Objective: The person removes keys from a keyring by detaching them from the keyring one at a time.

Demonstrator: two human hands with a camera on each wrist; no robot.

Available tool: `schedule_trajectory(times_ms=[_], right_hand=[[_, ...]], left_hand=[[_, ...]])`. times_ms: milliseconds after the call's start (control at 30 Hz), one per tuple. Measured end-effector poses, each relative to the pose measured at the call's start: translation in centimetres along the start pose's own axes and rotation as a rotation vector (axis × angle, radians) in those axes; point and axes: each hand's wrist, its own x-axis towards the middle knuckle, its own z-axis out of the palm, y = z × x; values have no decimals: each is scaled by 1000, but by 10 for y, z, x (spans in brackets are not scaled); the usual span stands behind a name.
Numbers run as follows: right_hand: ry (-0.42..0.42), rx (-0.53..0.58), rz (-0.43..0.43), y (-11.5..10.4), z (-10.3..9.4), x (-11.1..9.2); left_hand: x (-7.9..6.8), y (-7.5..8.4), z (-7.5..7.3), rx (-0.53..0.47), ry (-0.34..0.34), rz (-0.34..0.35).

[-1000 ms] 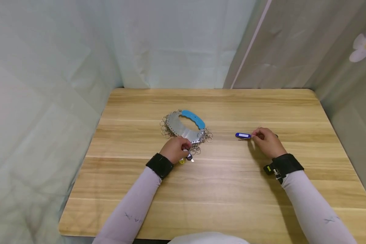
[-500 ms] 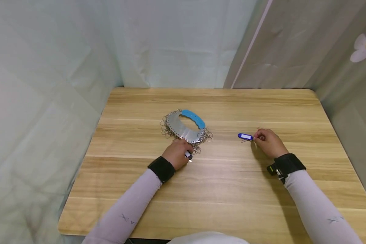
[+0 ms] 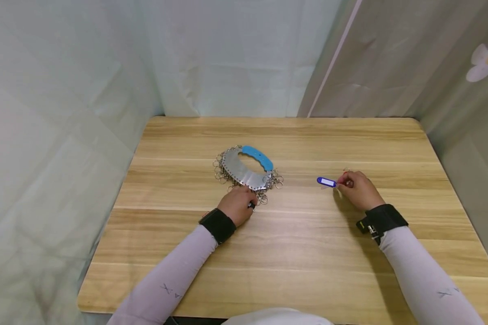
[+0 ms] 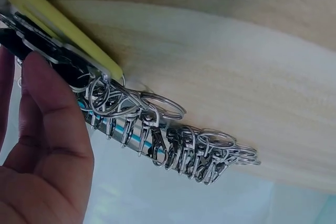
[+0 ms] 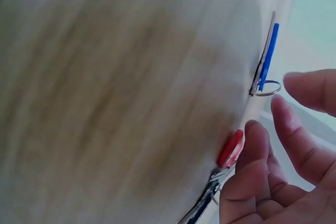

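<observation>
In the head view, a crescent metal key holder (image 3: 240,169) with a blue grip (image 3: 257,156) lies on the table, snap clips and split rings along its curved edge. My left hand (image 3: 238,205) is at its near edge, fingers and thumb on a black key tag (image 4: 68,59). A yellow key tag (image 4: 63,24) hangs beside that one in the left wrist view. Over at the right, my right hand (image 3: 358,190) pinches the split ring (image 5: 266,88) of a blue key tag (image 3: 326,182) with a white label. Its key lies alongside the tag.
A red key tag (image 5: 230,149) with a key (image 5: 205,198) lies close by my right fingers, mostly hidden by the hand in the head view. The wooden table (image 3: 293,253) ends against hanging curtains (image 3: 244,58) at the back and sides.
My right hand and the blue key tag have shifted slightly right. My left hand has turned and moved slightly right, covering the yellow tag and most of the dark one.
</observation>
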Motion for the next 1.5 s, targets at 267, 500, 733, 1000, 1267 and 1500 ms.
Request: schedule_trajectory(times_ms=[267,500,733,1000,1267,1500], right_hand=[[67,21,-2,-9,-1,-4],[84,51,-27,-17,3,-5],[74,83,-45,-23,8,-3],[61,101,-67,-31,16,-2],[39,138,-125,-41,30,-1],[-37,177,-110,-54,42,-2]], left_hand=[[2,1,0,28,31,5],[3,3,3,51,58,8],[4,4,4,52,97,8],[4,5,0,-22,135,-5],[6,7,-4,-103,162,-47],[8,10,-6,-144,172,-73]])
